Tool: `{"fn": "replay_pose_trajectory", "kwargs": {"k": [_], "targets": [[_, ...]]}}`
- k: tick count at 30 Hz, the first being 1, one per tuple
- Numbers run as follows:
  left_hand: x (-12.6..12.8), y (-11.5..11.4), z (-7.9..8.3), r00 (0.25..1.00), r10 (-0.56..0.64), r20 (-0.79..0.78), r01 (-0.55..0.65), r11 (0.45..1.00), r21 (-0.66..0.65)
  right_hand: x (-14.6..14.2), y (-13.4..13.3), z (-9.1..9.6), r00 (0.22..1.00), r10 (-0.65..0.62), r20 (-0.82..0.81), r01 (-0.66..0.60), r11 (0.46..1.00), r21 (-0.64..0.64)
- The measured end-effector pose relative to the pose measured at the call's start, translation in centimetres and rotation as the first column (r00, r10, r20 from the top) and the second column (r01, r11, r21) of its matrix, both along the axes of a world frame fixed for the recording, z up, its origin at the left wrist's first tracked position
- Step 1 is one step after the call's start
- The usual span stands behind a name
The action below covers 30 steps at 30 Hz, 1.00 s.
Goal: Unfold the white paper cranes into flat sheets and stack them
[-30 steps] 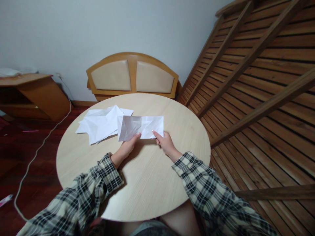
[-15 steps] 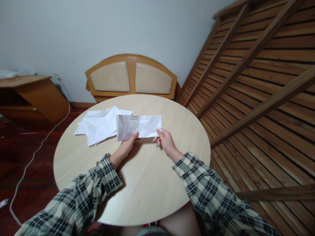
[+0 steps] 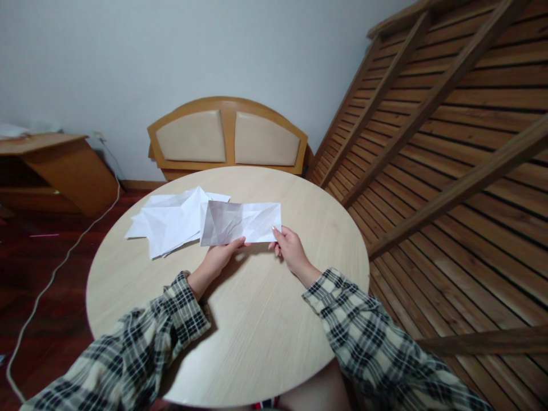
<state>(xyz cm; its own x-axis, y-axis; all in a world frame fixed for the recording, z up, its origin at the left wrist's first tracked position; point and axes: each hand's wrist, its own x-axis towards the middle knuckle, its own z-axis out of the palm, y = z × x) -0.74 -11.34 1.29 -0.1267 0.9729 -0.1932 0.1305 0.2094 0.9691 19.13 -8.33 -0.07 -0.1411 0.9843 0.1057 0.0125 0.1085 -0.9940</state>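
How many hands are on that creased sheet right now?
2. The left hand pinches the lower edge of the creased sheet near its middle; the right hand pinches its lower right corner. No other hand is in view.

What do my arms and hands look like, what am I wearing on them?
Both arms are in long sleeves of a checked shirt, cream with black and grey lines: left sleeve, right sleeve. The cuffs end near the wrists. The left hand and right hand are bare: no gloves, no watch or ring that shows.
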Motion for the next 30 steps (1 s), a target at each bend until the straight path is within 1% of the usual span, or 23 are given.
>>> {"fn": "replay_pose_trajectory", "kwargs": {"k": [3,7,9,11,14,16,20,24,30], "targets": [[-0.3,0.1,-0.1,0.999,0.009,-0.033,-0.009,1.0,-0.021,0.3,0.0,0.1,1.0,-0.018,-0.016,0.019,0.998,0.06],[-0.4,0.4,0.0,0.998,0.033,-0.046,-0.03,0.998,0.047,0.8,0.0,0.4,0.998,-0.024,-0.05,0.029,0.995,0.099],[-0.4,0.5,-0.1,0.999,0.025,-0.02,-0.024,0.998,0.061,1.0,0.1,0.5,0.999,-0.019,-0.043,0.025,0.988,0.155],[-0.4,0.7,-0.4,0.999,0.023,0.034,-0.025,0.997,0.073,1.3,0.2,0.4,1.0,-0.018,-0.004,0.019,0.973,0.229],[-0.5,0.8,-0.7,0.994,0.029,0.103,-0.038,0.996,0.085,1.7,0.6,0.1,0.994,-0.035,0.101,0.002,0.95,0.312],[-0.5,0.9,-0.8,0.994,0.034,0.108,-0.043,0.996,0.084,1.9,0.9,0.0,0.986,-0.054,0.155,-0.007,0.93,0.368],[-0.4,0.7,-0.6,0.994,0.02,0.104,-0.03,0.994,0.1,2.0,1.1,0.0,0.977,-0.064,0.201,-0.038,0.884,0.467],[-0.3,0.6,-0.3,0.993,0.014,0.115,-0.024,0.996,0.086,2.0,1.0,0.2,0.974,-0.036,0.222,-0.075,0.877,0.474],[-0.4,0.6,-0.5,0.993,-0.007,0.117,-0.007,0.993,0.122,2.0,1.1,0.2,0.978,-0.03,0.205,-0.067,0.892,0.447]]}}
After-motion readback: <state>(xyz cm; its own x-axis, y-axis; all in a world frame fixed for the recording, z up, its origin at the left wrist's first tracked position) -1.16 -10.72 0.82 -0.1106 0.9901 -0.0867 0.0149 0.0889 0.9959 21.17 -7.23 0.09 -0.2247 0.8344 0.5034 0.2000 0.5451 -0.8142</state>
